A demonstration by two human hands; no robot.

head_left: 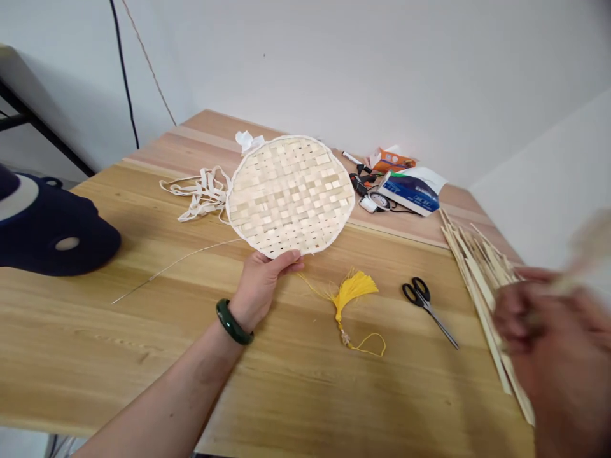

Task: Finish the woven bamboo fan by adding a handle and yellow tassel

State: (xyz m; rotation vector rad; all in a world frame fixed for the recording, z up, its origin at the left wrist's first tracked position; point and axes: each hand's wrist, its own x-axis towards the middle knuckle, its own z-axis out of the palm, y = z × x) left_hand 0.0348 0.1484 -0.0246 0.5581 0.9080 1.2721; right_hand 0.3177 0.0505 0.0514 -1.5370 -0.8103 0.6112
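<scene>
Fingers (286, 262) of the left hand (258, 286) lie together, clamped on the rim of a woven bamboo disc (291, 197), which sits at twelve o'clock from that hand (a rim hold spares the weave). Yellow tassel (351, 289) just beside, at three o'clock. Right hand (548, 331) blurred near loose bamboo strips (470, 280); its fingers cannot be told.

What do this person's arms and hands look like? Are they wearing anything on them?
The left hand and forearm are bare, with no sleeve or glove in view, and a glossy dark green bangle, thick and rounded, circles the wrist. The right hand also wears no glove, but it is too blurred to tell whether it has any jewellery.
</scene>
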